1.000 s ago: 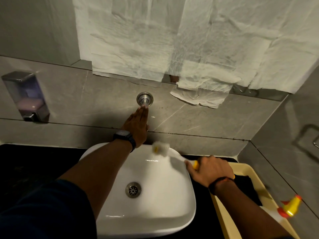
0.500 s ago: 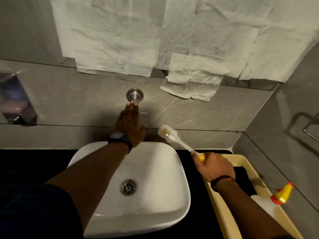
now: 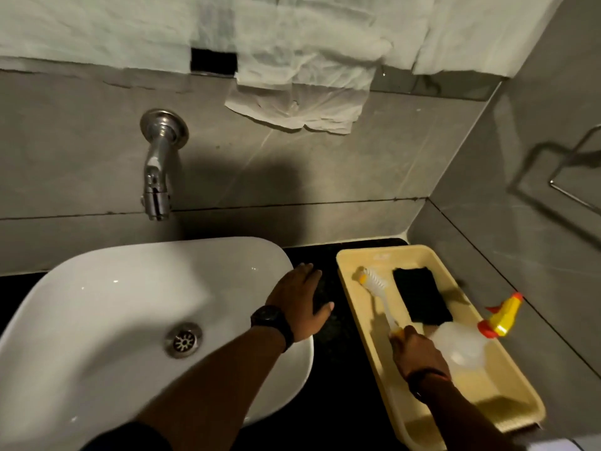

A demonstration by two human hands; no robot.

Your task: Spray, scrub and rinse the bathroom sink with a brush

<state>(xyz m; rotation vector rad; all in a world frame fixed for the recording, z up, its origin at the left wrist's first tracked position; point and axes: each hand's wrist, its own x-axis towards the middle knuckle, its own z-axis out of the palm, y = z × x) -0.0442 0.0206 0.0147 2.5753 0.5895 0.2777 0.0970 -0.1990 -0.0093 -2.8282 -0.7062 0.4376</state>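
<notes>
The white sink (image 3: pixel 107 297) fills the lower left, with a metal drain (image 3: pixel 183 340) in its bowl and a chrome tap (image 3: pixel 158 177) on the wall above it. My left hand (image 3: pixel 300 301) rests flat on the sink's right rim, fingers spread, holding nothing. My right hand (image 3: pixel 418 354) is over the yellow tray (image 3: pixel 357 255) and grips the handle of the white brush (image 3: pixel 374 283), whose bristle head lies toward the tray's far end. A clear spray bottle (image 3: pixel 461 346) with a yellow and red trigger head (image 3: pixel 502 317) lies in the tray beside my right hand.
A black scrub pad (image 3: pixel 421 297) lies in the tray right of the brush. The black counter (image 3: pixel 328 255) runs between sink and tray. Grey tiled walls close in behind and at right, with a wire holder (image 3: pixel 572 177) on the right wall. White paper (image 3: pixel 302 79) covers the mirror.
My left hand has come off the tap and down onto the sink's right rim. My right hand has carried the brush from above the sink into the yellow tray. The view has shifted right.
</notes>
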